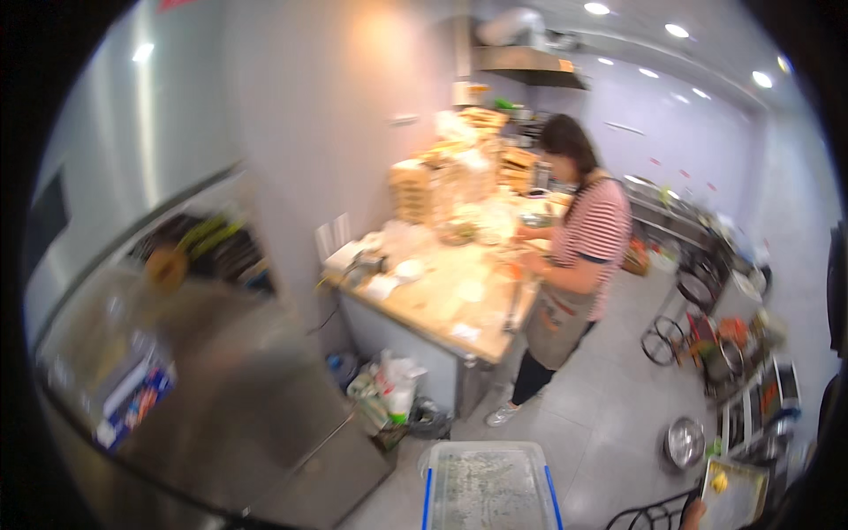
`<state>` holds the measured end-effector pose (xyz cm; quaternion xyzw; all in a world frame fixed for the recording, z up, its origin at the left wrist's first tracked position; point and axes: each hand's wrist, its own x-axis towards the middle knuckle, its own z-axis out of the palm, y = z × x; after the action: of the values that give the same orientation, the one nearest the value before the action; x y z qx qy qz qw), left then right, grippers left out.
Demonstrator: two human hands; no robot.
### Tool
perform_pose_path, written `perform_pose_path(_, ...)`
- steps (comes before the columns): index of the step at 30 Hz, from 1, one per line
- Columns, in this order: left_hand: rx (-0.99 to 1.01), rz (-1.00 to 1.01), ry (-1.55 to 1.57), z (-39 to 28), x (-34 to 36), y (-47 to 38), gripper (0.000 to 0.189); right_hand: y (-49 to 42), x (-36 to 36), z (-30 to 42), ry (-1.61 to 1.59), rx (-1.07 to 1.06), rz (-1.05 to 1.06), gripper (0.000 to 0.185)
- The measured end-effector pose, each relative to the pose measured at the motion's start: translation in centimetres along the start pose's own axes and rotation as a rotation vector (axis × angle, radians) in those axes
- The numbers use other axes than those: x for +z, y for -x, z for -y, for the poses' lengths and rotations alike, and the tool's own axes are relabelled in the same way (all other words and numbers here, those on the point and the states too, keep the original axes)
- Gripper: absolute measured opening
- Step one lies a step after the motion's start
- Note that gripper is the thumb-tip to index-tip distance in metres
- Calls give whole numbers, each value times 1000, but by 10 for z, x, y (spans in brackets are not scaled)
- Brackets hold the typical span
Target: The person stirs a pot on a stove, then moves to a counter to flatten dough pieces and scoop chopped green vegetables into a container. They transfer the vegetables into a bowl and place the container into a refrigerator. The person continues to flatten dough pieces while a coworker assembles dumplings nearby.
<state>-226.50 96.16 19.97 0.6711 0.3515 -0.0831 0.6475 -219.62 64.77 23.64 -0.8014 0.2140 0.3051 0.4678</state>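
At the lower right rim, my left hand (pixel 694 513) grips the left edge of a shallow rectangular tray (pixel 755 493). A small yellow lump (pixel 719 482), too blurred to name, lies in the tray. Only some fingers of that hand show; the picture's edge cuts off the rest. My right hand is out of view. Left of the tray, a black metal frame with curved bars (pixel 652 510) stands low. Farther left, a translucent lidded plastic storage box (pixel 490 487) with blue side clips sits on the floor.
A person in an apron (pixel 563 324) works at a cluttered wooden-topped table (pixel 430 305). A stainless steel counter (pixel 265 371) fills the left. Bags (pixel 397 387) lie beneath the table. A metal bowl (pixel 684 442) and racks (pixel 752 404) stand along the right.
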Motion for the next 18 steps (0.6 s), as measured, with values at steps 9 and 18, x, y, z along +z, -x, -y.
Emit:
perform_pose_path(9, 175, 324, -506, -64, 166, -150, 64, -18, -101, -8, -424, 66, -310, 84)
perform_pose_path(18, 357, 718, -332, -195, 369, -256, 59, -104, -212, 45, -413, 198, -526, 80)
